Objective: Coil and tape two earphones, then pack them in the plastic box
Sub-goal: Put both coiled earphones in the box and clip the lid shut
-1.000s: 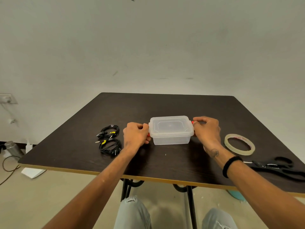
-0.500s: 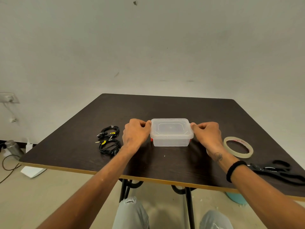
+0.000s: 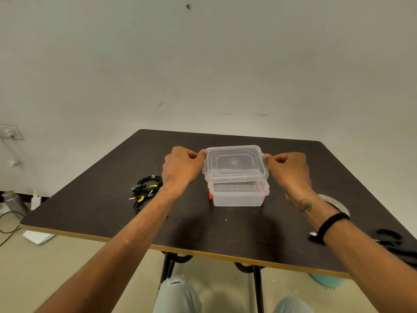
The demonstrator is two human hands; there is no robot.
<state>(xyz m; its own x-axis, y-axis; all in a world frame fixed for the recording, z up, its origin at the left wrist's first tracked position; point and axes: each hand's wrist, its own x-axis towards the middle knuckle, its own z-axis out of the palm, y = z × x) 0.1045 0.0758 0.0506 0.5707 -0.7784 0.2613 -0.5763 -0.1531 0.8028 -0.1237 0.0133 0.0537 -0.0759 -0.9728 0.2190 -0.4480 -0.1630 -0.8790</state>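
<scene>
A: Item: lid (image 3: 234,162), held clear above the box (image 3: 238,195) at table (image 3: 90,199) centre. Left hand (image 3: 180,170) pinches its 9 o'clock edge, right hand (image 3: 287,170) its 3 o'clock edge.

B: Handling?

A: Lift level, set it aside on bare tabletop.

B: Surroundings?

A: Earphones (image 3: 146,193), coiled, at 9 o'clock of the box. Tape (image 3: 338,205) at 3 o'clock, part hidden by the wrist; scissors (image 3: 397,245) at 4 o'clock. Both crowd the right side.

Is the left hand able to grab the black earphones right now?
Probably not yet: the left hand and right hand grip the lid above the box. The earphones lie uncovered just beside that wrist.
</scene>
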